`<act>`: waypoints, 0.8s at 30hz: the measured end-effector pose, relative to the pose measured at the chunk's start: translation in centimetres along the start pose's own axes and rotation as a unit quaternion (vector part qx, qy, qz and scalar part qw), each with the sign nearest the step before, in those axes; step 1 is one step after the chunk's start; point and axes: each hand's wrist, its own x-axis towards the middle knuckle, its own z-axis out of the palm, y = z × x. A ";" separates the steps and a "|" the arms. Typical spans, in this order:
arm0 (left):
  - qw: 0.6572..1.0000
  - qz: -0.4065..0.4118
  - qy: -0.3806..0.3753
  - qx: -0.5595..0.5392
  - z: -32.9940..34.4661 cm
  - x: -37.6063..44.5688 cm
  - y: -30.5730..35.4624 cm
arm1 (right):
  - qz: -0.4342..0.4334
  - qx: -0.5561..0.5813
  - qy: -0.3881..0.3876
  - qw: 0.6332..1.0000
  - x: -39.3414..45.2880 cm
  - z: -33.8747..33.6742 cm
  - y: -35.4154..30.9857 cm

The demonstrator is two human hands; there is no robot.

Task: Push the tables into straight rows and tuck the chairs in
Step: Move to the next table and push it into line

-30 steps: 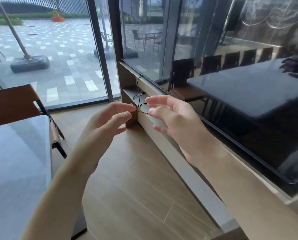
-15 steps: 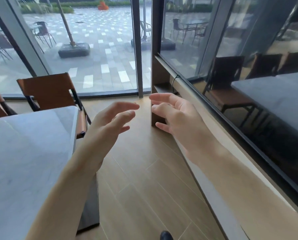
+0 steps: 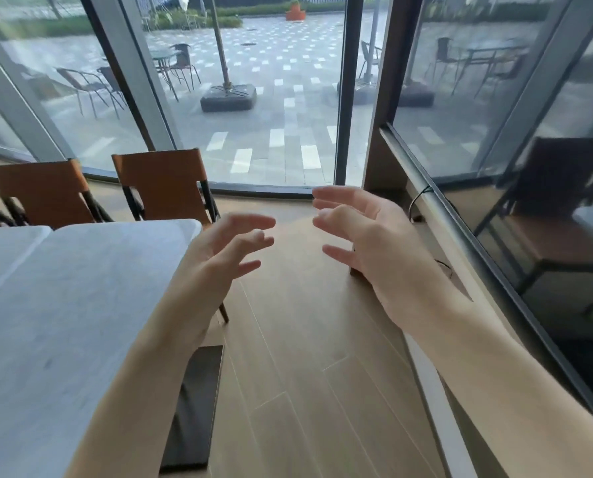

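Wood-plank floor [image 3: 298, 374] underfoot. Tall glass windows [image 3: 260, 98] at twelve o'clock, paved patio [image 3: 288, 108] beyond. Umbrella base [image 3: 228, 97] out there at twelve, metal patio chairs [image 3: 91, 88] at ten. Orange planter [image 3: 295, 13] far off. Black cable [image 3: 421, 198] dangling on the sill at two.

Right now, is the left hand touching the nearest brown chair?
Apart. The head view shows the left hand raised, fingers spread, with floor between it and the chair.

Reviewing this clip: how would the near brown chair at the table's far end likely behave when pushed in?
The brown chair probably slides easily: thin dark legs on smooth wood floor. Pushed high on its backrest, it might tip rather than glide. It looks fairly light, though its weight can't be confirmed. Neither hand touches it.
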 end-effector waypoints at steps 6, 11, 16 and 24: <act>0.994 -0.011 0.106 -0.004 -2.2 3.4 -1.3 | -0.029 0.014 -0.048 0.998 5.3 2.8 -0.2; 0.988 0.002 0.153 0.008 -4.0 7.7 -2.8 | -0.015 0.018 -0.065 0.998 10.7 4.3 1.0; 0.984 0.016 0.178 0.005 -7.2 13.9 -4.7 | -0.022 0.010 -0.087 0.996 18.6 6.9 1.5; 0.982 -0.001 0.187 0.006 -15.2 27.0 -7.8 | -0.005 -0.007 -0.109 0.994 33.6 13.9 1.8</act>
